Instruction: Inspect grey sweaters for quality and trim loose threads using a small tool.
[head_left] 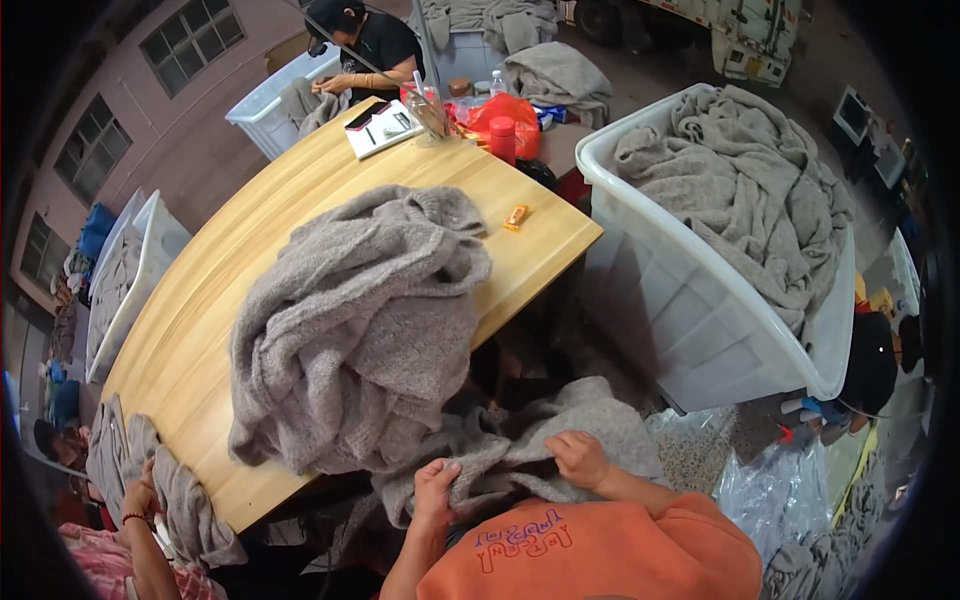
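Observation:
A grey knitted garment [510, 450] is spread across my lap, just below the table's near edge. My left hand [436, 486] pinches its edge between thumb and fingers. My right hand [578, 460] has its fingers closed on the same cloth farther right, so a stretch of it runs between the two. Most of the garment hangs low, and its exact kind cannot be made out. A large heap of grey knitwear [370, 320] rests on the wooden table [200, 330] in front of me.
Right of the table stands a big white plastic bin [700, 260] full of grey knitwear. An orange-wrapped snack [515, 217], a red bottle [502, 138] and a notebook [383, 130] are on the table. Co-workers handle grey cloth at the lower left and far side. Clear plastic sheeting [770, 490] covers floor at right.

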